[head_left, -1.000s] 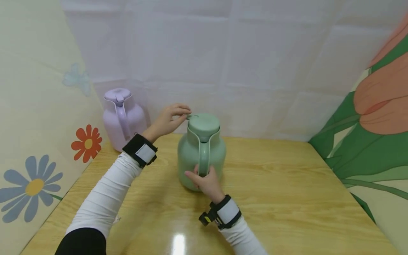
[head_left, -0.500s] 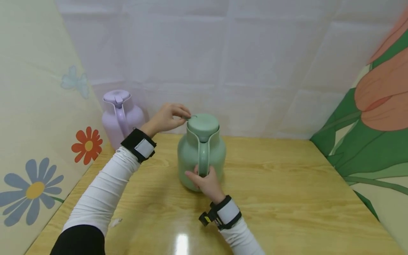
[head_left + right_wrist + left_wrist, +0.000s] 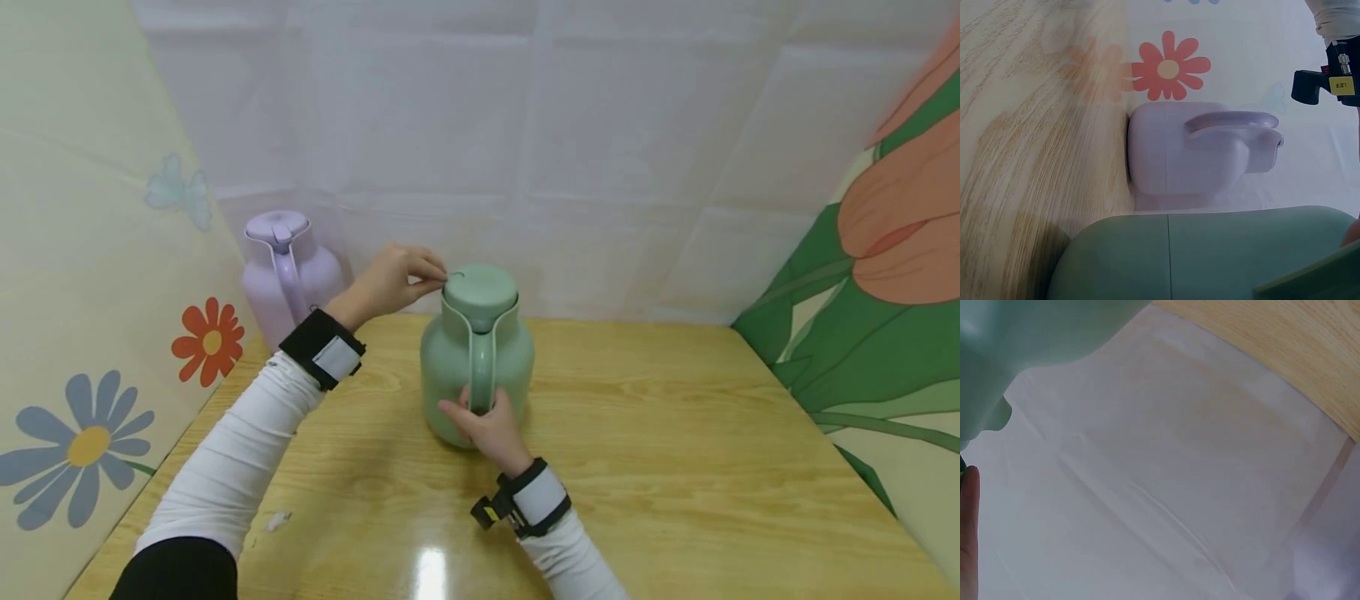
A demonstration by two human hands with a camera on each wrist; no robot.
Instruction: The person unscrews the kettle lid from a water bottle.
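A green thermos jug stands upright on the wooden table, its handle facing me. My right hand holds the lower part of that handle, thumb out to the left. At the left edge of the round lid, where a small curved line shows, the fingertips of my left hand pinch what looks like a small tab, mostly hidden by them. In the left wrist view one finger touches a dark green edge beside the jug. The right wrist view shows the jug's side close up.
A lilac thermos jug of the same shape stands at the table's back left, partly behind my left forearm. A white scrap lies on the table. White sheeting backs the table; flower-printed panels flank it.
The green tab by my left fingertips, visible earlier, is now mostly covered by them. My left forearm has shifted slightly left and down. The right hand and jug stay almost still.
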